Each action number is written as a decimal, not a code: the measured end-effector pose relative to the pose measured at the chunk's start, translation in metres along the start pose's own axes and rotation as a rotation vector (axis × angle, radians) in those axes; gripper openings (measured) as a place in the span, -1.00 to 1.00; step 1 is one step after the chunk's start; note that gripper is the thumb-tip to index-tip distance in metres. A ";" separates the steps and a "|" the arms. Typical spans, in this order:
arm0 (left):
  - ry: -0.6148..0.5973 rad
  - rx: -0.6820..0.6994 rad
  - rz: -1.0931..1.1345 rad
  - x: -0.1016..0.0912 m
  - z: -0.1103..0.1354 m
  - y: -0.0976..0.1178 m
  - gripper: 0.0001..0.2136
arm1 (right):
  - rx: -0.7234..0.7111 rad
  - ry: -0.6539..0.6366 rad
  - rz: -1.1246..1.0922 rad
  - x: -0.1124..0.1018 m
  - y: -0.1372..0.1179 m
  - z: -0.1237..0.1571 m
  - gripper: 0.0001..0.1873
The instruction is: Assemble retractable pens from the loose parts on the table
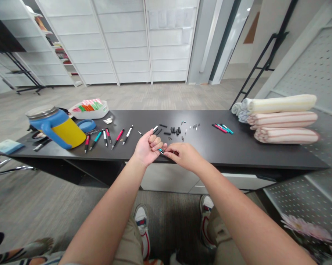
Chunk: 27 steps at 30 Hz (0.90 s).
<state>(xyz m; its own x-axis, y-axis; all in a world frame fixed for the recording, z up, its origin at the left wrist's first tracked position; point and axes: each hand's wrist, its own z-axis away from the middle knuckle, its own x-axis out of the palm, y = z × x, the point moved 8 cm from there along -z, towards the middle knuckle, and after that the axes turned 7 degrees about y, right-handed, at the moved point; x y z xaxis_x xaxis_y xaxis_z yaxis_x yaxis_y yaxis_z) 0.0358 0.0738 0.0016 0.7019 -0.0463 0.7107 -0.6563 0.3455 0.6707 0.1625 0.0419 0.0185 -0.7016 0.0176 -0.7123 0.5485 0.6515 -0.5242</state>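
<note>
My left hand [148, 146] is curled into a loose fist around a thin pen part [156, 129] whose silver tip sticks out above my fingers. My right hand [182, 154] pinches a small teal and black pen piece [161, 151] against my left fingers. Both hands meet above the near edge of the black table [237, 147]. Behind them lie several loose black pen parts [174, 130] and small metal bits [195, 126].
Several assembled pens [108, 136] lie in a row at left, beside a blue and yellow jug [58, 129] and a white tray of coloured pieces [90, 108]. Three more pens [222, 128] lie right of centre. Rolled towels [284, 119] are stacked at far right.
</note>
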 end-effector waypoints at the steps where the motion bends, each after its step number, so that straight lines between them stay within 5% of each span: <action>1: 0.007 0.002 0.000 -0.001 0.000 0.001 -0.38 | 0.004 -0.007 0.001 0.001 0.001 0.000 -0.81; 11: -0.014 -0.008 0.028 0.001 -0.001 -0.002 -0.41 | 0.037 0.001 0.015 0.000 0.004 -0.002 -0.83; 15: -0.012 0.046 0.006 0.002 -0.003 -0.001 -0.44 | 0.156 0.108 0.086 -0.028 0.013 -0.004 -0.82; 19: -0.037 0.008 0.016 0.004 -0.005 -0.008 -0.45 | 0.420 0.205 0.466 -0.078 0.058 -0.017 -0.72; 23: -0.085 -0.005 0.026 0.004 -0.009 -0.011 -0.48 | 0.489 -0.034 0.796 -0.097 0.107 -0.060 -0.62; 27: -0.117 -0.012 0.022 0.006 -0.008 -0.013 -0.49 | 0.495 -0.189 0.830 -0.085 0.140 -0.103 -0.74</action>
<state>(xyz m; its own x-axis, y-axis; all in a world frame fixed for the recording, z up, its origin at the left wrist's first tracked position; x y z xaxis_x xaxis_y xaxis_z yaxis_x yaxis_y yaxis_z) 0.0505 0.0768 -0.0043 0.6500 -0.1472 0.7455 -0.6675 0.3584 0.6527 0.2522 0.2091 0.0541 0.0531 0.1765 -0.9829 0.9929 0.0954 0.0708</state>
